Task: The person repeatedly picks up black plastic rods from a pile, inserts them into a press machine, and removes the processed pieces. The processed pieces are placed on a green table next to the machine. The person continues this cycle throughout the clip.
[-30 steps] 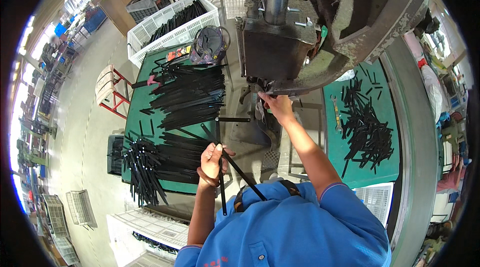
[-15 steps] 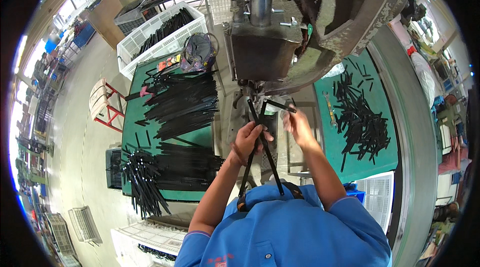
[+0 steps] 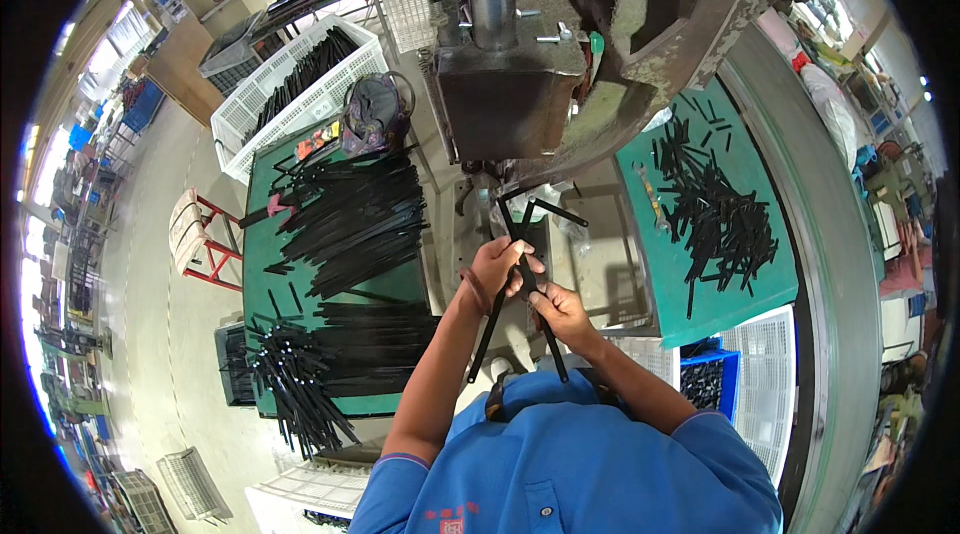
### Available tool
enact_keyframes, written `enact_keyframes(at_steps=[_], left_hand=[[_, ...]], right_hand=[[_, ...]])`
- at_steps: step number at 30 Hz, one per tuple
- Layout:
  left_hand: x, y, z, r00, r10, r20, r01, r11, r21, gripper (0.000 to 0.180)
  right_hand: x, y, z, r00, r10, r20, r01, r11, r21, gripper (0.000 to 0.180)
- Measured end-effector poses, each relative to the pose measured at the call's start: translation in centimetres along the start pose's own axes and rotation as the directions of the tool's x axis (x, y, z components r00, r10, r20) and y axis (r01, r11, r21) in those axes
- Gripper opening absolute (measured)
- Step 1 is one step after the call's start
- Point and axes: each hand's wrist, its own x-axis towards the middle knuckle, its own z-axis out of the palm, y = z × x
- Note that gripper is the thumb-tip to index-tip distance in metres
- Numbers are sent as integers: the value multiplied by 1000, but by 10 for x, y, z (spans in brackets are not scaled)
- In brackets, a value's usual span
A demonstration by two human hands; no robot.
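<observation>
Two long black rods [image 3: 520, 264] crossed in front of big grey press [image 3: 520, 84]. Left hand [image 3: 497, 266] and right hand [image 3: 560, 312] both closed around rods, near middle. Probably stiff, light, thin; best gripped mid-length.

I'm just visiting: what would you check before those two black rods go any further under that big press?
1. Left hand grips the crossed black rods: ok.
2. Right hand holds them lower down: ok.
3. Rod tips under the press block: cannot tell, partly hidden.
4. Fingers away from the press block: ok, both hands sit below it.
5. Spare rods on the green table at the left: ok.
</observation>
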Motion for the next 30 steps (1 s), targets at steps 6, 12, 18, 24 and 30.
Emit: enact_keyframes(at_steps=[6, 12, 18, 24, 30], left_hand=[[-3, 0, -4, 1000, -15, 15, 15, 1000, 7, 26], [-7, 2, -8, 1000, -7, 6, 7, 1000, -20, 23], [-5, 4, -5, 1000, -4, 22, 4, 1000, -15, 23], [-2, 3, -7, 999, 24, 21, -24, 1000, -14, 22], [-32, 27, 9, 996, 69, -49, -69, 998, 3, 24]], right_hand=[[-2, 9, 14, 994, -81, -73, 82, 997, 7, 16], [-3, -9, 29, 995, -42, -96, 48, 997, 66, 16], [-3, -3, 29, 993, -35, -114, 46, 994, 97, 14], [-4, -6, 31, 992, -78, -102, 90, 988, 124, 15], [-13, -29, 29, 990, -134, 32, 133, 991, 32, 15]])
